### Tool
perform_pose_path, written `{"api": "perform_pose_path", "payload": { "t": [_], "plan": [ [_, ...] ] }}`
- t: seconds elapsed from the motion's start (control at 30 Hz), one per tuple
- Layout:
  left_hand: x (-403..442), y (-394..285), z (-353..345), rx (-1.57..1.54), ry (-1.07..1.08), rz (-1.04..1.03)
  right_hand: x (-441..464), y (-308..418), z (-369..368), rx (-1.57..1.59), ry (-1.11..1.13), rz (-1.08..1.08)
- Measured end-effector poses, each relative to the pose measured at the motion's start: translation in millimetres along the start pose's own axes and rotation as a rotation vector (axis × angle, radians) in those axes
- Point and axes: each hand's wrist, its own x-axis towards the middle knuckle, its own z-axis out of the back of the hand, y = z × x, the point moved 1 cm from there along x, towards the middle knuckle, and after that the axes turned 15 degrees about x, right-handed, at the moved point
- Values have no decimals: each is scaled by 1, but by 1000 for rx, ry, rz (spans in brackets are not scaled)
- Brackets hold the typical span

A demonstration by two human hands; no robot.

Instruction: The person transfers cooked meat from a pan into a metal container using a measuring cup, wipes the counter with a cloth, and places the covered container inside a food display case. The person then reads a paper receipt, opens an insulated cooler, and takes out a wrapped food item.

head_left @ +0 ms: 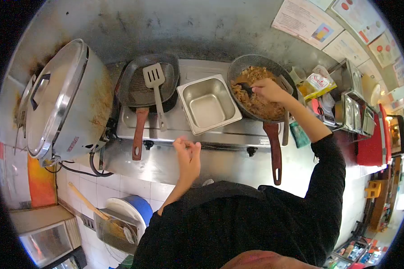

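My right hand (pixel 269 90) is closed over the frying pan (pixel 236 62) on the right of the stove. It grips a small black utensil (pixel 245 88), whose end dips into the browned, saucy food (pixel 262 107); its exact kind is partly hidden by my fingers. A second utensil (pixel 286 123) leans on that pan's right rim. My left hand (pixel 188 158) hovers before the stove's front edge, fingers loosely bent and apart, holding nothing. Nearest to it is an empty steel food pan (pixel 193 127), tilted slightly between the two cooking pans.
A square grill pan (pixel 129 76) carries a slotted turner (pixel 155 80). Far left stands a large lidded cooker (pixel 83 121). Beyond the right pan are a yellow-white packet (pixel 318 85), a green cloth (pixel 300 134) and steel containers (pixel 353 110). A blue-rimmed bucket (pixel 137 208) stands below.
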Motion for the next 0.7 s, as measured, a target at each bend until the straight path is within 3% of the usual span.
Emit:
{"api": "perform_pose_path", "payload": {
  "t": [0.03, 0.17, 0.37, 0.7],
  "plan": [
    [4, -6, 2, -54, 53, 53, 0, -6, -1, 212, -5, -205],
    [23, -11, 1, -191, 204, 132, -13, -1, 1, 571, 11, -484],
    [48, -14, 0, -236, 254, 114, -18, 13, 7, 670, -5, -572],
    [50, -6, 4, -255, 248, 127, -15, -25, 30, 884, 110, -683]
  ]
}}
